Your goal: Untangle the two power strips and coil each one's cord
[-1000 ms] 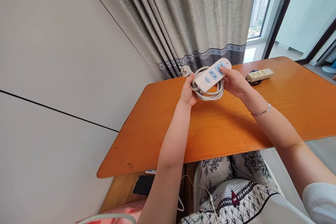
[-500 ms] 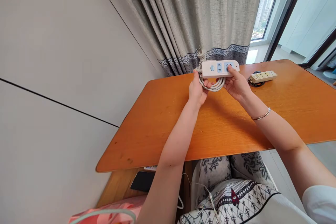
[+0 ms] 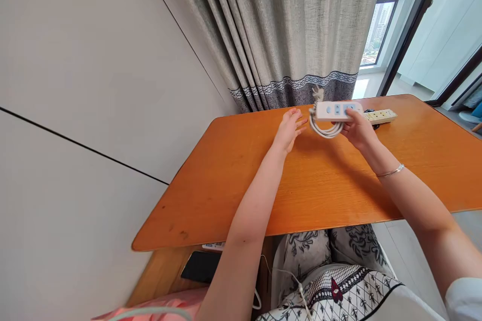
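My right hand (image 3: 357, 129) grips a white power strip (image 3: 338, 110) with blue sockets, held level above the far part of the orange wooden table (image 3: 320, 180). Its white cable (image 3: 327, 130) hangs coiled under the strip, and the plug (image 3: 318, 93) sticks up at the strip's left end. My left hand (image 3: 290, 128) hovers open just left of the strip, fingers spread, touching nothing.
A second, cream power strip (image 3: 380, 116) with a dark cable lies on the table behind my right hand. A grey curtain (image 3: 286, 35) hangs behind the table, a wall stands to the left. A black phone (image 3: 201, 267) rests below the table's near edge.
My left hand has let go of the white strip and opened. My right hand has carried the strip and its coiled cable to the right, towards the cream strip.
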A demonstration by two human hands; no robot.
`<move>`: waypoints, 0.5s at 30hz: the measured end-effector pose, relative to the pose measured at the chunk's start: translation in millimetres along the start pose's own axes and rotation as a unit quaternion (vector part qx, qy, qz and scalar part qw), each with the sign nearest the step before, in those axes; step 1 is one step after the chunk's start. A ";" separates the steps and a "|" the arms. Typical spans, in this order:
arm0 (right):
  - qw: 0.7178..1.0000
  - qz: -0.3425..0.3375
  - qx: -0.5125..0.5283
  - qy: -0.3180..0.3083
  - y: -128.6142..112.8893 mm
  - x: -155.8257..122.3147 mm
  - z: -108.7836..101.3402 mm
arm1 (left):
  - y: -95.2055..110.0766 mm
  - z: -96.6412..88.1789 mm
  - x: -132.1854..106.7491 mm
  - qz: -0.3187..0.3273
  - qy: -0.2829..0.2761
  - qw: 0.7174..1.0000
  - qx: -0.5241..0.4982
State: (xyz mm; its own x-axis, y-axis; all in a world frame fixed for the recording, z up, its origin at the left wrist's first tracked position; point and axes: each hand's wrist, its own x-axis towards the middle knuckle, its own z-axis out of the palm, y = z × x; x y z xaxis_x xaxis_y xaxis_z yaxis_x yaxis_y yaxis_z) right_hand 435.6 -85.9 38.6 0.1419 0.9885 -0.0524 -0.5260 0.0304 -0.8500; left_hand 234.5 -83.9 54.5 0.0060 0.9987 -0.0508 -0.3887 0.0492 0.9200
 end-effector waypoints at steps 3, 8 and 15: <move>0.995 -0.013 -0.017 0.095 -5.1 -9.1 -51.3 | 7.0 -4.2 -1.1 0.020 0.001 1.000 -0.014; 0.964 -0.072 -0.068 0.248 -22.4 -38.4 -139.2 | 10.3 -1.6 -4.7 0.045 -0.034 0.998 -0.023; 0.942 0.022 -0.150 0.299 -38.0 -55.8 -194.5 | -1.3 11.8 -14.7 0.008 -0.127 0.991 0.036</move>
State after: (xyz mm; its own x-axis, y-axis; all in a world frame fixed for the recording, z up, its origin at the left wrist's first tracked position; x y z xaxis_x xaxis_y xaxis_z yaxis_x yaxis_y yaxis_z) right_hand 610.8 -170.9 -28.2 0.6200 0.7249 -0.3003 -0.2944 -0.1398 -0.9454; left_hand 245.8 -98.5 58.7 0.2357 0.9702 0.0557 -0.3239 0.0244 0.9458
